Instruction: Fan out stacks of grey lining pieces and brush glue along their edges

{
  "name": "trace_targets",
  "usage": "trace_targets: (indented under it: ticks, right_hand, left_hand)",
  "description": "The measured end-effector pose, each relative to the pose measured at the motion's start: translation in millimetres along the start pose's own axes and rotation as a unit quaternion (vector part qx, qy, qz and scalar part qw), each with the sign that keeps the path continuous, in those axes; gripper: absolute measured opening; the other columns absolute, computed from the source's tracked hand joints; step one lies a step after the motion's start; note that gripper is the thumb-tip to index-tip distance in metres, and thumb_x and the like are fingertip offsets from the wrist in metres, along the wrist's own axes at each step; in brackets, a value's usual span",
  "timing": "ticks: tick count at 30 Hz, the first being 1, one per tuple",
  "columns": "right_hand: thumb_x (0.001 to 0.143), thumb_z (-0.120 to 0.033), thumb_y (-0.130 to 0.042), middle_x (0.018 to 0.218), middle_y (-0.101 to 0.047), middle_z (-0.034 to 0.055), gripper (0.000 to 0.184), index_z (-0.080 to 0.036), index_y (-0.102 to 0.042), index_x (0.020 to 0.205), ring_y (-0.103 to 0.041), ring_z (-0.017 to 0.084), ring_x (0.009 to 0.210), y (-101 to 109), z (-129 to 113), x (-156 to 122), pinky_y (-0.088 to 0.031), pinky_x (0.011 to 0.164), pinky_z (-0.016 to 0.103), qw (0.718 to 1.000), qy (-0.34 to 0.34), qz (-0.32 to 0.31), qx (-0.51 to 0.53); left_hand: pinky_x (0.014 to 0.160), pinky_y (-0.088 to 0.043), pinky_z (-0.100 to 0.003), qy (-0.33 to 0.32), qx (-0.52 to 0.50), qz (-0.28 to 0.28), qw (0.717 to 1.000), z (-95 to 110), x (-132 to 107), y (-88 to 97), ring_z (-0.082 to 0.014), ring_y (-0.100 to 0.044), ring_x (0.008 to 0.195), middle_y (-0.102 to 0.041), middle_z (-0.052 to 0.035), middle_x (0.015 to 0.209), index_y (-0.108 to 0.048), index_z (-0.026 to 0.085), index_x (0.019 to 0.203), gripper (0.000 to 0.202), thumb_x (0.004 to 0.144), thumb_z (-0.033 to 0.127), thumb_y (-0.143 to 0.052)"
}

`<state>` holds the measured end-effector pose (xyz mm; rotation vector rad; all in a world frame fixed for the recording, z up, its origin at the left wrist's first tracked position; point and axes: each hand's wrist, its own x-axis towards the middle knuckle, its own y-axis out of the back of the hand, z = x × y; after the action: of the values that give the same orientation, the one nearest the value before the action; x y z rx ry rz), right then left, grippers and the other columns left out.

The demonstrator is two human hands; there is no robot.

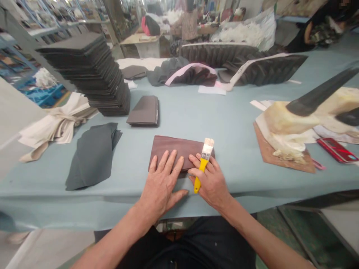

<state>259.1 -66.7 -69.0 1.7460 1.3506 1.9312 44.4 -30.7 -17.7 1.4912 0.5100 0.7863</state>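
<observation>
A reddish-brown leather-like piece (179,146) lies flat near the front of the table. My left hand (164,177) rests on its left half, palm down with the fingers spread. In my right hand (211,181) is a paintbrush (202,164) with a yellow handle and pale bristles pointing away from me. The right fingers are closed round the handle, and their tips touch the piece's right part. A small stack of grey-brown pieces (144,110) sits just behind, and dark grey sheets (92,155) lie to the left.
A tall stack of dark pieces (92,74) stands at the back left beside beige strips (61,123). To the right are a glue-crusted container (291,117), a brown board (266,149) and a red phone (338,149). Gathered dark material (263,71) lines the back. Another person (316,30) is at the far right.
</observation>
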Motion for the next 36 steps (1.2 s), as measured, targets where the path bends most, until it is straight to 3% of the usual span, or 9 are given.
trace_targets:
  ticks: [5, 12, 17, 23, 36]
  right_hand:
    - [0.101, -0.016, -0.064, 0.155, -0.063, 0.0079, 0.018, -0.022, -0.061, 0.118, -0.056, 0.025, 0.150, -3, 3, -2, -0.042, 0.127, 0.051, 1.000, 0.016, 0.002, -0.014]
    - [0.101, -0.016, -0.061, 0.153, -0.065, 0.0099, 0.017, -0.021, -0.063, 0.117, -0.058, 0.027, 0.146, 3, 6, 2, -0.049, 0.121, 0.054, 0.999, 0.024, -0.013, -0.020]
    - [0.100, -0.019, -0.064, 0.156, -0.062, 0.0102, 0.021, -0.022, -0.064, 0.121, -0.056, 0.028, 0.148, 5, -14, 7, -0.044, 0.125, 0.057, 0.999, 0.035, -0.030, -0.011]
    - [0.096, -0.014, -0.066, 0.162, -0.057, 0.0058, 0.028, -0.024, -0.063, 0.122, -0.052, 0.028, 0.149, -11, -37, 10, -0.042, 0.126, 0.059, 0.998, 0.050, -0.047, -0.005]
    - [0.100, -0.017, -0.068, 0.163, -0.055, 0.0123, 0.025, -0.021, -0.063, 0.124, -0.050, 0.029, 0.154, 10, 1, -16, -0.042, 0.128, 0.057, 0.999, -0.003, -0.032, -0.038]
  left_hand:
    - [0.131, -0.041, -0.060, 0.002, 0.023, 0.030, 0.999, -13, -11, -2.4, -0.0426, -0.043, 0.162, -0.039, -0.0203, 0.176, -0.045, 0.014, 0.168, 0.097, 0.090, 0.058, -0.083]
    - [0.131, -0.041, -0.059, 0.022, 0.017, 0.059, 0.998, -18, -16, -10.2, -0.0431, -0.042, 0.162, -0.041, -0.0228, 0.175, -0.047, 0.012, 0.166, 0.094, 0.089, 0.053, -0.084]
    - [0.131, -0.041, -0.060, 0.022, 0.006, 0.053, 0.998, -17, -16, -10.6, -0.0435, -0.041, 0.163, -0.041, -0.0240, 0.175, -0.048, 0.010, 0.165, 0.094, 0.089, 0.052, -0.085]
    - [0.133, -0.039, -0.059, 0.031, -0.010, 0.040, 0.999, -17, -17, -8.6, -0.0421, -0.039, 0.164, -0.038, -0.0221, 0.177, -0.048, 0.010, 0.165, 0.091, 0.090, 0.048, -0.083]
    - [0.132, -0.038, -0.062, 0.035, 0.028, 0.003, 0.999, -14, -15, 1.3, -0.0454, -0.038, 0.164, -0.037, -0.0240, 0.176, -0.044, 0.009, 0.167, 0.096, 0.092, 0.053, -0.082]
